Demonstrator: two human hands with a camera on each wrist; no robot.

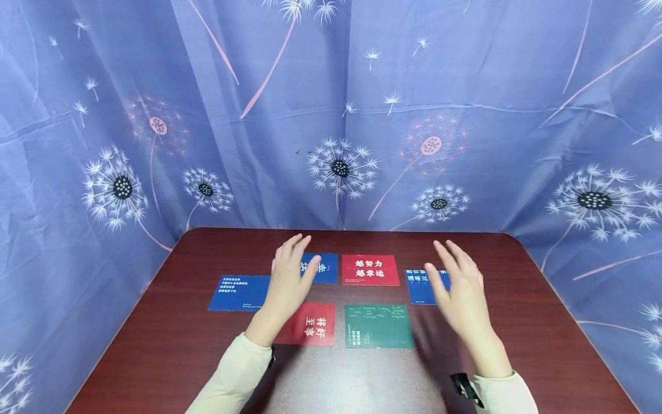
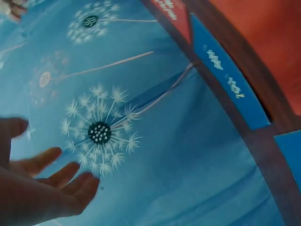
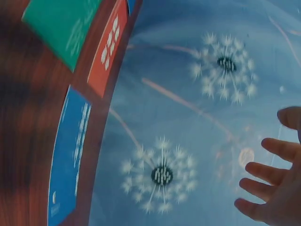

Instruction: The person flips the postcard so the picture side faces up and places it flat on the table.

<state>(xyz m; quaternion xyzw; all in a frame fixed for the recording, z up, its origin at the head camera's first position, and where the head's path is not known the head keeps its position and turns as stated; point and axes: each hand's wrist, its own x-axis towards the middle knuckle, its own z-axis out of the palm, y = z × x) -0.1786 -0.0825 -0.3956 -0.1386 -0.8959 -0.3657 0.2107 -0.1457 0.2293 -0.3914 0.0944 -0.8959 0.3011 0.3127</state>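
Both hands are raised over a dark red wooden table (image 1: pixel 155 345), fingers spread and holding nothing. In the head view my left hand (image 1: pixel 289 282) overlaps a blue card (image 1: pixel 327 267) at the back and a red card (image 1: pixel 318 328) in front. A wider blue card (image 1: pixel 235 292) lies to its left. Over on the right, my right hand (image 1: pixel 460 287) partly hides another blue card (image 1: pixel 421 290). Between the hands lie a red card (image 1: pixel 369 270) with white characters and a green card (image 1: pixel 379 333). Loosely bent fingers show in the left wrist view.
A blue curtain (image 1: pixel 289 132) printed with dandelions hangs behind the table and along both sides. Pale sleeves (image 1: pixel 230 374) cover the forearms, and a black strap (image 1: pixel 465 388) shows at the right wrist. Light glares on the tabletop's front middle.
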